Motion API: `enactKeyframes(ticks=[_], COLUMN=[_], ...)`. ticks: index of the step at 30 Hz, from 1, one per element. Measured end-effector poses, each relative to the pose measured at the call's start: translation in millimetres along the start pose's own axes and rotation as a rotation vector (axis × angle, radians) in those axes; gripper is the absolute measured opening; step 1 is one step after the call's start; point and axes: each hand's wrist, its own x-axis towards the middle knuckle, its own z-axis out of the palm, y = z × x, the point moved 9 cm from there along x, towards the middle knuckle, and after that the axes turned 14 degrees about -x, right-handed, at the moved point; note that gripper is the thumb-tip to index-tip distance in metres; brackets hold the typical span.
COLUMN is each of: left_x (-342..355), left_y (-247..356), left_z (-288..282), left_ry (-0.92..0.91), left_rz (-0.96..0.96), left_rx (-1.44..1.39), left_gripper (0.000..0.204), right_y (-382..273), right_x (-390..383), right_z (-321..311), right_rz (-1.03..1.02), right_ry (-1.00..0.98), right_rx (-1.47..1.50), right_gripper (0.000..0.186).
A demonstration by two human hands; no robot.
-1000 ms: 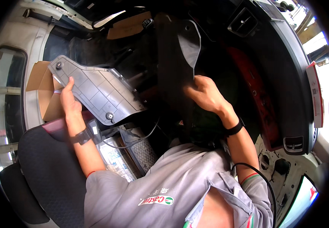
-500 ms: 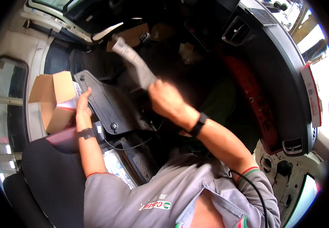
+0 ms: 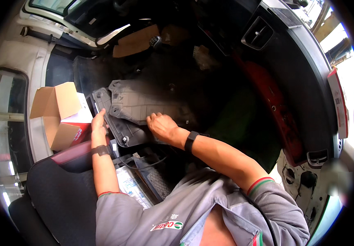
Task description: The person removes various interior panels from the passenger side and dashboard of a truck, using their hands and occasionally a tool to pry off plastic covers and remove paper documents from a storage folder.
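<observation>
My left hand (image 3: 99, 124) grips the near left edge of a black plastic panel (image 3: 133, 134), which has round fasteners at its corners. Above that panel lies a dusty grey plastic cover (image 3: 144, 100) with moulded ribs and tabs, its broad face toward me. The fingers of my right hand (image 3: 163, 126) are closed on the near edge of this cover. The cover overlaps much of the black panel; whether the two touch all along cannot be made out. Its far right end fades into shadow.
An open cardboard box (image 3: 56, 119) stands left of my left hand, beside a dark seat (image 3: 64, 188). A gear knob (image 3: 155, 41) and flattened cardboard (image 3: 134, 41) lie farther off. The dashboard (image 3: 295, 82) curves along the right. A thin cable (image 3: 150, 165) loops below the panels.
The grey cover, raised and seen nearly edge-on before, now lies broad side up over the black panel. My right hand has come down with it; my left hand and the black panel shifted slightly right and down.
</observation>
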Motion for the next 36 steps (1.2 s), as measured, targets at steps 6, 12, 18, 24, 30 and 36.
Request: enactKeyframes(ticks=[6, 12, 18, 24, 30, 36], left_x=[-27.4, -44.3, -116.0, -319.3, -378.8, -314.8], left_y=[12.4, 76.8, 82.6, 56.6, -48.3, -128.3], left_z=[2.5, 37.4, 148.3, 344.1, 446.0, 496.7], left_ry=[0.098, 0.229, -0.333, -0.872, -1.295, -1.437], left_rz=[0.180, 0.679, 0.914, 1.042, 1.266, 0.886], left_rx=[0.331, 0.949, 0.441, 0.547, 0.728, 0.694], left_gripper=[0.037, 0.043, 0.031, 0.030, 0.023, 0.025], right_y=[26.7, 105.8, 183.3, 210.4, 141.5, 189.6], right_x=[-24.7, -63.0, -207.7, -442.4, -582.3, -624.8], right_z=[1.6, -90.4, -223.1, -273.0, -341.0, -382.5], right_rz=[0.025, 0.208, 0.528, 1.092, 1.525, 1.574], right_ry=[0.002, 0.092, 0.385, 0.610, 1.074, 1.227], right_rx=[0.177, 0.357, 0.237, -0.286, -0.619, -0.691], right_gripper=[0.015, 0.021, 0.026, 0.012, 0.010, 0.018])
